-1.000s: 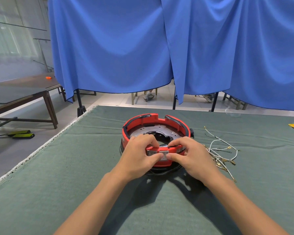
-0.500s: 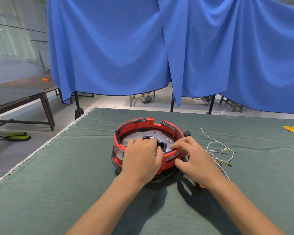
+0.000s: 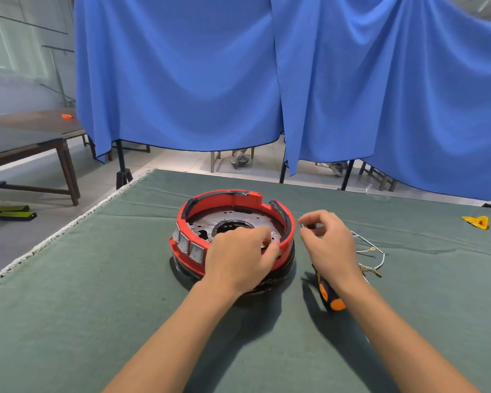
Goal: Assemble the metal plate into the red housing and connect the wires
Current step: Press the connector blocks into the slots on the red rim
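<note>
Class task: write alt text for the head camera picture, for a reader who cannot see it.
A left hand rests on a red housing holding a metal plate on a green cloth; the right hand pinches something small beside it, near loose wires and a screwdriver.

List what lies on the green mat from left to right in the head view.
red housing → left hand → right hand → wires → yellow piece

Red housing [image 3: 288,222], grey plate [image 3: 233,218], green cloth [image 3: 97,293], blue curtains [image 3: 182,80]
</note>
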### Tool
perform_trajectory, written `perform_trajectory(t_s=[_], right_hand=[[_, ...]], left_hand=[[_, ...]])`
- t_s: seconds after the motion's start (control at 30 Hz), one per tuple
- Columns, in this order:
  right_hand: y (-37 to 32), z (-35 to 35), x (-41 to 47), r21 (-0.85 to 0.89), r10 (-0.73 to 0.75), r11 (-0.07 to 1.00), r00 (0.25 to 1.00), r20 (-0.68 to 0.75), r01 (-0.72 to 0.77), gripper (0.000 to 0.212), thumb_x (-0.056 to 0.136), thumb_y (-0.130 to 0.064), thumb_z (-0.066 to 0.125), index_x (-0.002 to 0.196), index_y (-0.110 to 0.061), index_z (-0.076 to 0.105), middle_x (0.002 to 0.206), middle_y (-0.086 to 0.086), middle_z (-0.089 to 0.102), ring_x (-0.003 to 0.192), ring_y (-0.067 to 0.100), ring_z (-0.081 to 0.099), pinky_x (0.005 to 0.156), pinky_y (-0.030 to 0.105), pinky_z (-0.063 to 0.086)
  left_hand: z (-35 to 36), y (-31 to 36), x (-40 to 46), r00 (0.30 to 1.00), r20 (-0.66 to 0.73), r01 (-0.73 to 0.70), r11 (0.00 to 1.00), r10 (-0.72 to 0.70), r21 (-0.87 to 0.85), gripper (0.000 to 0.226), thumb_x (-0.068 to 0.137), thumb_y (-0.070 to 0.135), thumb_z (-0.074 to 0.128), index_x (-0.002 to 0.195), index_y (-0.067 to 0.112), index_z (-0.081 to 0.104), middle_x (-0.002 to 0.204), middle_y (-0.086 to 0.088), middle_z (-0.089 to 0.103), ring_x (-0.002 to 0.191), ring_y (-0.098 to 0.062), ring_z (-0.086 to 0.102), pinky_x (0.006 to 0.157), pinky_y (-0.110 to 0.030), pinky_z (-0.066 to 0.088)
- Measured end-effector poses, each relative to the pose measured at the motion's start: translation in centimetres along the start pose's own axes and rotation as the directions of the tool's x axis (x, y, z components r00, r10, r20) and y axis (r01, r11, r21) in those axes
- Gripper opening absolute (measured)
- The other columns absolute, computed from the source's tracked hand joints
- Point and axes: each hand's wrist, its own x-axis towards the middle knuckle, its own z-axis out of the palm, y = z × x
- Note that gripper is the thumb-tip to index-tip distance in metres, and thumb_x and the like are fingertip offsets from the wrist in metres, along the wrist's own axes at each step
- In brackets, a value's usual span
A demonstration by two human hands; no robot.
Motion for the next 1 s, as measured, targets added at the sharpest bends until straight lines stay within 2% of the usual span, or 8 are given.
perform_trajectory(t_s=[0.13,0.3,0.43,0.57,0.7,0.8,0.93,1.0], right_hand=[[2.3,0.9,3.9,-0.226,0.098,0.970,0.995,0.021,-0.091,0.023,0.084,-0.011,0.052,0.094,-0.029,0.062,0.110,-0.003,0.062,0.095,0.018,0.058,0.084,0.036,0.048],[6.5,1.7,7.9,-0.554,0.348,0.809,0.920,0.180,-0.197,0.055,0.087,-0.007,0.046,0.140,-0.020,0.043,0.148,0.005,0.039,0.131,0.030,0.042,0.103,0.040,0.040],[8.3,1.7,8.9,-0.634,0.388,0.760,0.883,0.266,-0.143,0.054,0.088,-0.010,0.051,0.141,-0.018,0.042,0.146,0.010,0.043,0.131,0.034,0.041,0.106,0.040,0.037],[8.3,1.7,9.1,-0.586,0.350,0.791,0.914,0.203,-0.173,0.032,0.088,-0.025,0.063,0.120,-0.019,0.058,0.119,0.007,0.064,0.115,0.031,0.052,0.091,0.038,0.045],[7.7,1.5,8.6,-0.562,0.355,0.801,0.920,0.167,-0.207,0.027,0.081,-0.030,0.069,0.103,-0.020,0.056,0.102,0.001,0.064,0.099,0.025,0.057,0.079,0.034,0.044],[7.1,1.2,8.0,-0.476,0.344,0.843,0.932,0.118,-0.251,0.020,0.078,-0.023,0.071,0.091,-0.019,0.056,0.093,0.001,0.064,0.086,0.023,0.057,0.074,0.033,0.044],[6.4,0.8,6.9,-0.321,0.344,0.895,0.937,0.055,-0.310,0.021,0.076,-0.012,0.071,0.091,-0.016,0.056,0.089,0.002,0.063,0.077,0.019,0.057,0.070,0.030,0.043],[5.8,0.5,6.2,-0.216,0.352,0.915,0.936,0.012,-0.341,0.026,0.076,-0.008,0.069,0.098,-0.014,0.059,0.091,0.003,0.062,0.081,0.023,0.059,0.074,0.034,0.048]], left_hand=[[0.1,-1.2,0.5,1.000,0.009,-0.011,1.000,0.011,0.024,0.038,0.094,0.052,0.039,0.070,0.024,0.049,0.069,0.002,0.061,0.073,-0.021,0.060,0.055,-0.032,0.029],[0.0,-2.1,1.0,1.000,0.003,-0.003,1.000,0.003,0.031,0.042,0.095,0.047,0.037,0.063,0.020,0.040,0.059,0.003,0.044,0.065,-0.023,0.056,0.054,-0.032,0.025],[0.1,-2.7,1.5,1.000,0.010,-0.007,1.000,0.007,-0.006,0.041,0.092,0.045,0.041,0.061,0.019,0.040,0.057,0.004,0.044,0.061,-0.022,0.051,0.055,-0.031,0.028],[-0.5,-4.0,2.2,0.996,0.088,0.022,0.995,-0.013,-0.101,0.042,0.079,0.043,0.043,0.052,0.011,0.035,0.049,-0.004,0.040,0.055,-0.021,0.042,0.052,-0.030,0.030],[-2.0,-5.9,2.8,0.984,0.174,0.076,0.975,-0.040,-0.209,0.039,0.065,0.037,0.043,0.045,0.008,0.026,0.043,-0.006,0.025,0.046,-0.019,0.025,0.046,-0.031,0.023],[-2.4,-6.3,2.9,0.978,0.190,0.127,0.968,-0.086,-0.216,0.041,0.074,0.030,0.050,0.044,0.011,0.029,0.043,-0.005,0.033,0.045,-0.018,0.028,0.045,-0.029,0.024],[-1.9,-4.0,3.0,0.985,0.132,0.123,0.988,-0.111,-0.089,0.031,0.085,0.030,0.047,0.058,0.015,0.051,0.062,0.000,0.057,0.068,-0.023,0.054,0.059,-0.032,0.038],[-1.3,-2.1,2.8,0.983,0.154,0.121,0.981,-0.098,-0.149,0.023,0.088,0.033,0.046,0.091,0.021,0.066,0.092,0.002,0.070,0.094,-0.024,0.061,0.077,-0.035,0.046]])
